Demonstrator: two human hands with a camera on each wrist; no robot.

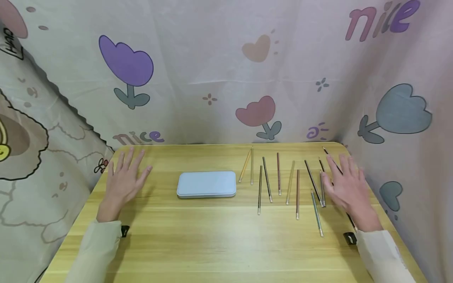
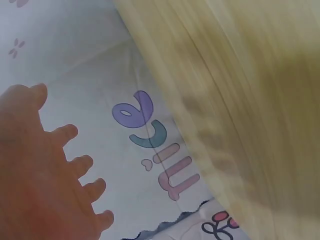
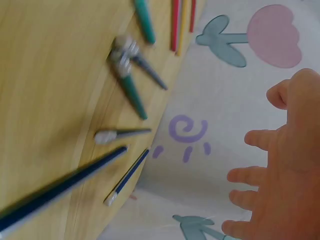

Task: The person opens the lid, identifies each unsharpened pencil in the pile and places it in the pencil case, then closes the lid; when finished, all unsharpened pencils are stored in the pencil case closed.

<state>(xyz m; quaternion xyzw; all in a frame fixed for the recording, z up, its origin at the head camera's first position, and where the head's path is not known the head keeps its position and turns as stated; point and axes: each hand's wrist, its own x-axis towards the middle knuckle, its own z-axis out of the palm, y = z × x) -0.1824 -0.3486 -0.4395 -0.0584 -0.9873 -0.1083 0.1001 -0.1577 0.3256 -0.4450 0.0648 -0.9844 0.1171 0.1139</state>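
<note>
My left hand point(image 1: 124, 184) hovers over the table's far left, fingers straight and spread, holding nothing. In the left wrist view, the same hand point(image 2: 45, 175) appears with its palm empty. On the right, my right hand point(image 1: 348, 186) is spread over a few dark pencils, partly hiding them. No object lies in its fingers in the right wrist view, where dark pencils point(image 3: 65, 186) lie below it. A light blue pencil case point(image 1: 207, 184), lid closed, lies between the hands. Several loose pencils, among them a yellow one point(image 1: 245, 167) and a blue-green one point(image 1: 317, 213), are spread right of it.
The wooden table point(image 1: 212, 243) has a rounded back edge against a patterned curtain point(image 1: 198, 70). More curtain hangs along both sides. A black strap piece point(image 1: 350, 238) shows at the right cuff, and another point(image 1: 125, 231) at the left cuff.
</note>
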